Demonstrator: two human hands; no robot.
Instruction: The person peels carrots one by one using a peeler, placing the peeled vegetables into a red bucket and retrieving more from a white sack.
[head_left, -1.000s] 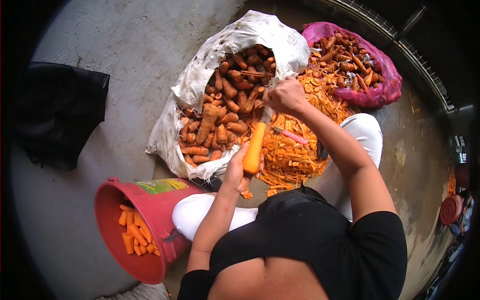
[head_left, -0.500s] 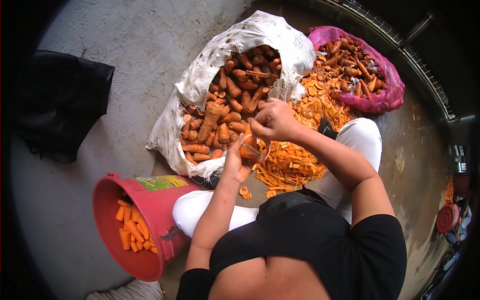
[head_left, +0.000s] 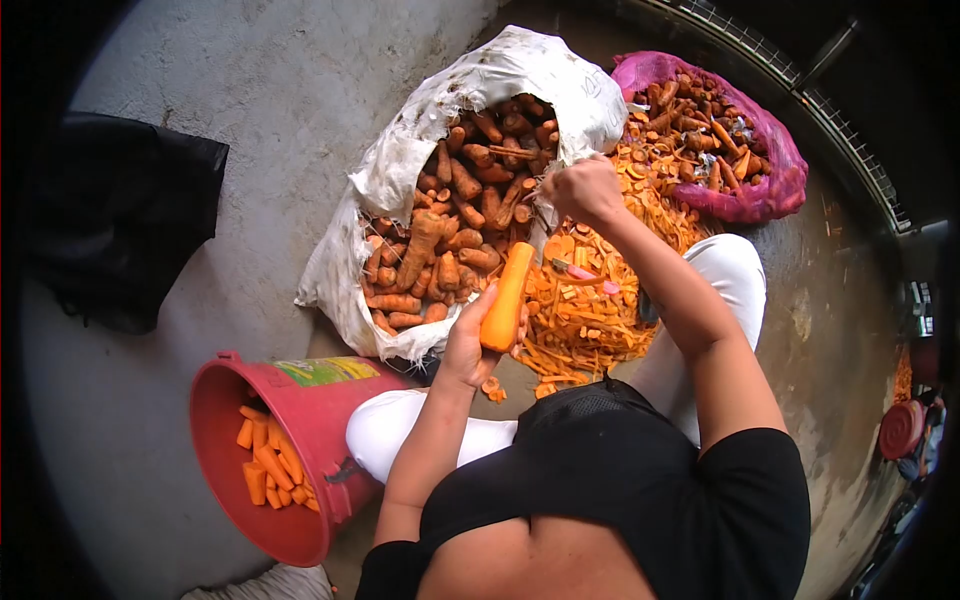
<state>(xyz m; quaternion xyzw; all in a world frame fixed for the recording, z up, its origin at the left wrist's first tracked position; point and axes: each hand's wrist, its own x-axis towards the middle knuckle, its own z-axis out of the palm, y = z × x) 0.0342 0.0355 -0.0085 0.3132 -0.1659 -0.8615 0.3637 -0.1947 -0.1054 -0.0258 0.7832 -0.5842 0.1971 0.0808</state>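
The left hand (head_left: 468, 345) is gripping a peeled carrot (head_left: 510, 298) near the lower right edge of the white sack (head_left: 385, 150); the right hand (head_left: 585, 190), fisted on a blurred tool (head_left: 541, 228), is now hovering past the tip, seemingly between strokes.

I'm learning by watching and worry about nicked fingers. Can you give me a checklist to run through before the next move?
1. Carrot held: ok, the left hand grips its lower end.
2. Right hand away from the carrot: ok, raised beyond its far end.
3. Tool edge direction: cannot tell, blurred below the right hand.
4. Carrot bare all round: cannot tell; the visible side is bright orange, the underside hidden.
5. Peelings pile free of loose items: not ok, a pink item lies on it.
6. Room in the red bucket: ok, bare wall shows around the carrot pieces.
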